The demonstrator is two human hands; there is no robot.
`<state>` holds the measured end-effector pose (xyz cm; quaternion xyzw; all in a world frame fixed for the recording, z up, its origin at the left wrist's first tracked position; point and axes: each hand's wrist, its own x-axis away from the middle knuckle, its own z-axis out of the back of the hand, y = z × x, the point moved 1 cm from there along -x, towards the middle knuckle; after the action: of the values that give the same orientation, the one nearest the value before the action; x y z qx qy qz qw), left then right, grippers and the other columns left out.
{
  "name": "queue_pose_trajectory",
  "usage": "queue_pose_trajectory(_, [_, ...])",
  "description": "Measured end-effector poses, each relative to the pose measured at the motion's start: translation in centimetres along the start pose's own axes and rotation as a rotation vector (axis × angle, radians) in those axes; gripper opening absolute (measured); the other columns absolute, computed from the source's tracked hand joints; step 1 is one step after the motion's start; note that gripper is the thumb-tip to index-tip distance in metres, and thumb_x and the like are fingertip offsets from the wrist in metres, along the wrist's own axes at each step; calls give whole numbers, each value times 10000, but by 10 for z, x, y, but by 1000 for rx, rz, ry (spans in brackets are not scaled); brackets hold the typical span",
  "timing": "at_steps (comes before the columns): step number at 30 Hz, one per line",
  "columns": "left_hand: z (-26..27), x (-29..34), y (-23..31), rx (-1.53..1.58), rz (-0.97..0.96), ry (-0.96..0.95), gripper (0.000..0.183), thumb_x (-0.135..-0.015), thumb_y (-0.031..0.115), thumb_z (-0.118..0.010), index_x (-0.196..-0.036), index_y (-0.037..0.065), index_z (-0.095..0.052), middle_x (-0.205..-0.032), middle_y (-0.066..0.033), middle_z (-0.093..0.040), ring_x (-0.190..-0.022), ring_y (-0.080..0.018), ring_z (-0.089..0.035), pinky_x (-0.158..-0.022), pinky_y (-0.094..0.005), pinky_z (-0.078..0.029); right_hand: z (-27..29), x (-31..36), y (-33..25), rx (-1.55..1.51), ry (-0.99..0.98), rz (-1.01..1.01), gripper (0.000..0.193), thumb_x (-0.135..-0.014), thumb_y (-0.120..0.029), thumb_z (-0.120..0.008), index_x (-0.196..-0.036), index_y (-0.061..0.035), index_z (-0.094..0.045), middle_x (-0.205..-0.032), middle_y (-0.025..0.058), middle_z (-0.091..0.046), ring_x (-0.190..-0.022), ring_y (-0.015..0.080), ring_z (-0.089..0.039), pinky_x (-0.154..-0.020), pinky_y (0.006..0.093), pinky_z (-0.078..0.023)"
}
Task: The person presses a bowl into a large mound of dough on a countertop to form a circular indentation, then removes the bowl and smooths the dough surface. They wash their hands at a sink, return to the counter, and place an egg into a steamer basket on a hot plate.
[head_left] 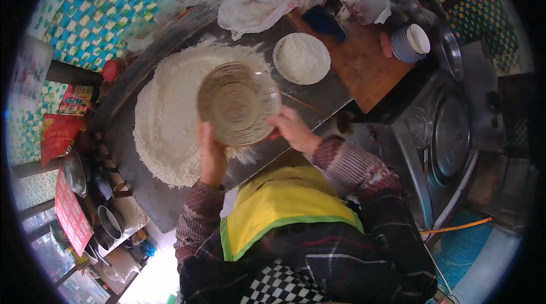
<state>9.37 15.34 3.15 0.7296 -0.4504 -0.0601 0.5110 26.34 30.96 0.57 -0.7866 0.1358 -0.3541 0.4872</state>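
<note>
Both my hands grip a round, brownish, see-through bowl point(239, 105) with rippled rings inside. My left hand point(212, 155) is closed on its near left rim, and my right hand point(294, 129) holds the near right rim. I cannot tell whether liquid is in it. Beneath and beside the bowl, a wide spread of white flour point(162, 110) lies on the dark worktop point(142, 199); the bowl hides part of it. Just beyond my right hand, to the far right of the held bowl, stands a white bowl of flour point(301, 58).
A thin stick point(301, 102) lies right of the held bowl. Farther right are a wooden board point(369, 73), stacked bowls point(409, 43) and a round metal lid point(452, 133). Plastic bags point(257, 5) sit at the back. Pans point(110, 221) stand at the lower left.
</note>
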Motion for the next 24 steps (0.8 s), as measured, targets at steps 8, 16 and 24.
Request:
queue_pose_trajectory(8, [-101,2,-59,-321,217,-358,690,-972,282,-737,-1566,132,-418,-1529,-109,-461,-1223,-206,-577,-913,-351,-550,220,61,8,-90,539,156,252,-928,-148,-569,-1091,-13,-706,-978,75,-746,-740,150,-688,-611,258,-513])
queue_pose_trajectory(16, [-104,18,-102,-477,128,-449,530,-987,232,-719,-1448,38,-544,-1275,-125,-672,-1107,-158,-631,-961,-321,-529,356,39,22,-275,831,72,232,-945,-106,-638,-1140,19,-651,-997,104,-716,-835,177,-682,-710,260,-534])
queue_pose_trajectory(24, [-69,34,-96,-440,178,-300,486,-1029,226,-670,-1473,80,-538,-1292,-65,-656,-1077,-108,-620,-870,-279,-533,358,-1,31,-365,756,96,249,-1008,-210,-660,-1111,15,-643,-1019,103,-689,-902,177,-664,-820,275,-543])
